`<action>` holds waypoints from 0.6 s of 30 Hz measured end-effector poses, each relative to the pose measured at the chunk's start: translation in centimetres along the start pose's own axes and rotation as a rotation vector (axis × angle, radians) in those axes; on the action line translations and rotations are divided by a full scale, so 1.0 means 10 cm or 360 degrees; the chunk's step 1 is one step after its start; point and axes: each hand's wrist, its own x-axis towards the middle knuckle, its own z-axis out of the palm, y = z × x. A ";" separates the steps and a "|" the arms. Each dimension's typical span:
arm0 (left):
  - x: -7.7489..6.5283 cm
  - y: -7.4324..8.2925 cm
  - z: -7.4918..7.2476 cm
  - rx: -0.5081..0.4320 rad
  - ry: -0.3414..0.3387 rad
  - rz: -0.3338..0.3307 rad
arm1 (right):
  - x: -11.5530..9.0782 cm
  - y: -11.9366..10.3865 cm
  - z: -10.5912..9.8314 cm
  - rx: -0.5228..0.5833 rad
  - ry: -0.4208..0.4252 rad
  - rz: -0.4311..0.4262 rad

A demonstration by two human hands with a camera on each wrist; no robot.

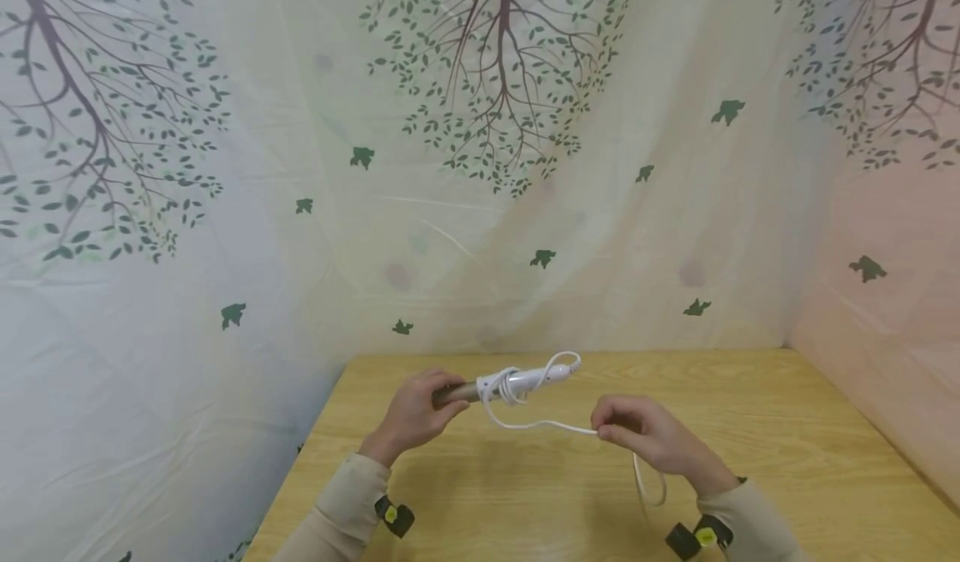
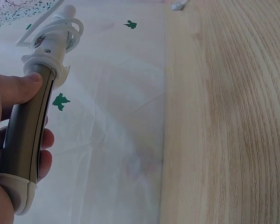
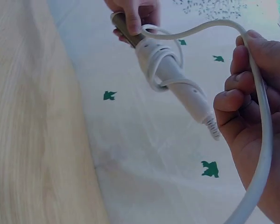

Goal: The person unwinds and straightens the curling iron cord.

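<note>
Fingers (image 2: 45, 161) of our left hand (image 1: 416, 412) wrap the wand (image 1: 532, 380) round its brown barrel (image 2: 25, 126), the thumb lying along the side next to the handle (image 3: 189, 100). Our right hand (image 1: 656, 433) is nearly closed, thumb and forefinger pinching the cord (image 3: 266, 135), the other fingers loosely curled.

The wand slants between our two hands, held up off the counter (image 1: 525, 495), its white handle pointing rightward. A few loops of cord ring the handle; from them one length stretches to our right hand, and more hangs below it in a loose bend.

We judge the step in hand to be managing the cord at the handle, though we cannot tell whether it is being wound on or taken off. Either way, the next move seems to call for a steady left hold while our right carries the cord round the handle, under light tension so that the loops do not bunch.

Farther out, in the left wrist view, we see a small white piece (image 2: 179, 5), perhaps the cord's end, too cut off to tell. Behind everything hangs a printed sheet (image 1: 450, 295).
</note>
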 end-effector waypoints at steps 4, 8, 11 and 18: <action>0.00 0.01 0.00 -0.0011 -0.0010 -0.0008 | 0.05 -0.04 -0.05 -0.0010 0.0074 -0.0024; 0.00 0.01 0.01 -0.0027 -0.0015 -0.0001 | 0.09 -0.04 -0.08 -0.0050 0.0150 -0.0046; 0.00 0.00 0.01 -0.0033 -0.0017 0.0008 | 0.11 -0.04 -0.11 -0.0103 0.0195 -0.0010; -0.02 -0.01 0.03 -0.0025 -0.0032 0.0015 | 0.21 -0.06 -0.18 -0.0180 0.0274 -0.0047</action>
